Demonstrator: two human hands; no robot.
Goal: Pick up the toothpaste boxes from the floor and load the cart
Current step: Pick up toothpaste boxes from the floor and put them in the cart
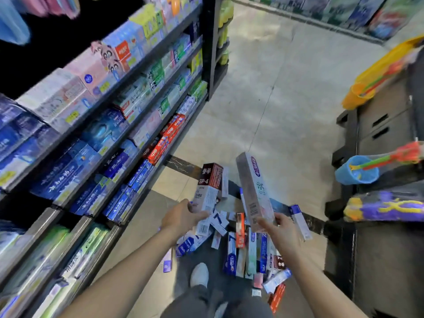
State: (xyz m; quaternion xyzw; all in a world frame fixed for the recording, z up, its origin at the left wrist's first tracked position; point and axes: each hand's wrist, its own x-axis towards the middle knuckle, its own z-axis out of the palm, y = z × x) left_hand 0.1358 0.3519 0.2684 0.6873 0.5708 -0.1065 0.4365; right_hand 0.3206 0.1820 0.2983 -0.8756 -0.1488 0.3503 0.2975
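Here, two long rectangular cardboard toothpaste boxes are being held above the glossy tiled floor (263, 92): the left hand (181, 218) is gripping a maroon-and-white carton (207, 189), fingers curled round its lower end, while the right hand (281, 232) is clasping a pale grey-and-pink carton (254, 189) likewise. A scattered pile of flat boxes (241, 246) is lying below, uncountable.

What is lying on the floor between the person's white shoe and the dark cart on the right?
In the head view, a heap of toothpaste boxes covers the floor between the white shoe and the cart.
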